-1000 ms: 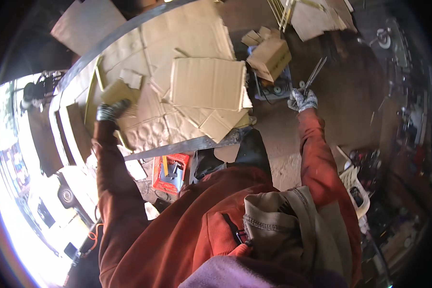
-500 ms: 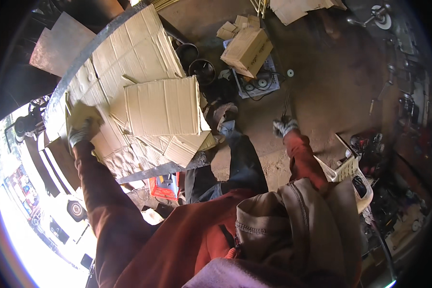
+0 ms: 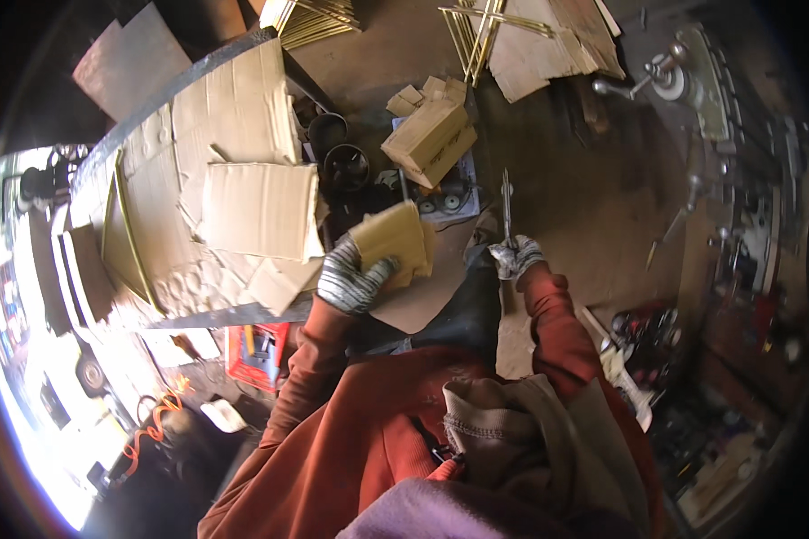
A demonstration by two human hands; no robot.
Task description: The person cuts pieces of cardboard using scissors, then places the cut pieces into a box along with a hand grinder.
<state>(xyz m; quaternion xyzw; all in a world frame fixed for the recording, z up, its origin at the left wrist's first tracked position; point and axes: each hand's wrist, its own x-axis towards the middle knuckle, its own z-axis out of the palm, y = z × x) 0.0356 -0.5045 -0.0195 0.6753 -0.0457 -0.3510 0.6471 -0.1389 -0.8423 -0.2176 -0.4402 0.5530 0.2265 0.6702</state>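
Workshop table (image 3: 229, 315), cardboard piece (image 3: 395, 237) clasped in left hand (image 3: 352, 277), slim metal tool (image 3: 507, 207) gripped in right hand (image 3: 518, 259)

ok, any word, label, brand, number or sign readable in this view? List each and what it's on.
None readable.
Brown rectangular cardboard box: dark print on its side, too small and blurred to read.
Flat tan cardboard pieces in the striped-gloved left hand: no print made out.
Slim grey metal tool in the gloved right hand: no marking made out.
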